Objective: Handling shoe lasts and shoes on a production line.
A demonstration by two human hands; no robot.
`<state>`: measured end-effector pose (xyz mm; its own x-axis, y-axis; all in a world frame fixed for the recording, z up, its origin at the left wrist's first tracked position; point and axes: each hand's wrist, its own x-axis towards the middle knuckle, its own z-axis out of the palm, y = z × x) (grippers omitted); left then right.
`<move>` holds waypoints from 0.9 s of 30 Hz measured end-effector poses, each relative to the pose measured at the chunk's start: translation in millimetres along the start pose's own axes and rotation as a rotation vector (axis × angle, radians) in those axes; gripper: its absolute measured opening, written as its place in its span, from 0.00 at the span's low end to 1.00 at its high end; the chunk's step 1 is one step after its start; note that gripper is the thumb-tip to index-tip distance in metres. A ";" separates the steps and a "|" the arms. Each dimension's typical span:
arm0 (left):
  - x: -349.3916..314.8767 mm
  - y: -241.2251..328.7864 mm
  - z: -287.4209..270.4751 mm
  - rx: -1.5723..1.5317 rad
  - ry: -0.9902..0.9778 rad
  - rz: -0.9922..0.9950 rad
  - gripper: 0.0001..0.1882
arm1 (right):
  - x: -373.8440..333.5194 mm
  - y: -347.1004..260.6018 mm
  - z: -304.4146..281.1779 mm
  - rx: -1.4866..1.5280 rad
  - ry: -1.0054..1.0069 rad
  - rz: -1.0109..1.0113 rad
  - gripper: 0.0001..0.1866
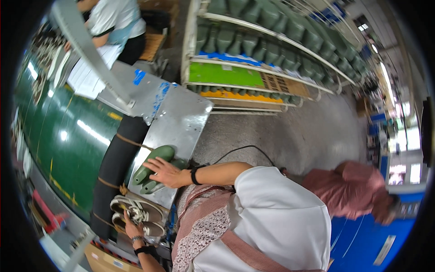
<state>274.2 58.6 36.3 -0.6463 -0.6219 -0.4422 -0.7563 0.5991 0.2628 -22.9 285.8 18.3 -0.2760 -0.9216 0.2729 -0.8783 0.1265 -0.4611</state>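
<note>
Head view: right hand (165,173) spread wide over smooth green foot-shaped lasts (163,152) on grey metal bench (181,122). Left hand (132,229) at brown-and-white lace-up sneakers (152,212), forefinger extended; cannot tell whether it grips. Sneakers beside long black cord-tied roll (113,163).

Green lasts (161,152) near brown sneakers (153,212)

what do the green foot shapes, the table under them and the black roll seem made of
Green foot shapes: probably hard plastic, satin finish; smooth and evenly coloured, with soft highlights.
Table: looks like bare sheet metal; grey, with a cool sheen.
Black roll: maybe foam, rubber or cloth; its surface is matt, and the look alone doesn't settle it.
</note>
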 end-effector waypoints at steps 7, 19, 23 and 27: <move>16.5 -18.6 -3.0 -0.190 0.231 0.197 0.20 | 41.2 -26.1 37.8 -0.129 -0.315 0.017 0.13; 124.0 17.7 -193.4 0.226 0.285 0.584 0.17 | -15.0 -62.0 -36.0 -0.014 -0.362 0.071 0.08; 189.6 40.4 -227.9 0.348 0.417 0.679 0.09 | -31.5 -87.0 -40.1 0.056 -0.252 0.289 0.11; 240.1 58.1 -242.5 0.469 0.491 0.687 0.11 | -57.2 -99.7 -21.9 0.063 -0.109 0.530 0.18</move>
<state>50.4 -178.2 153.3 -0.9835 -0.1387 0.1160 -0.1491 0.9851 -0.0862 72.0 333.9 67.2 -0.6296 -0.7706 -0.0986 -0.6038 0.5652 -0.5621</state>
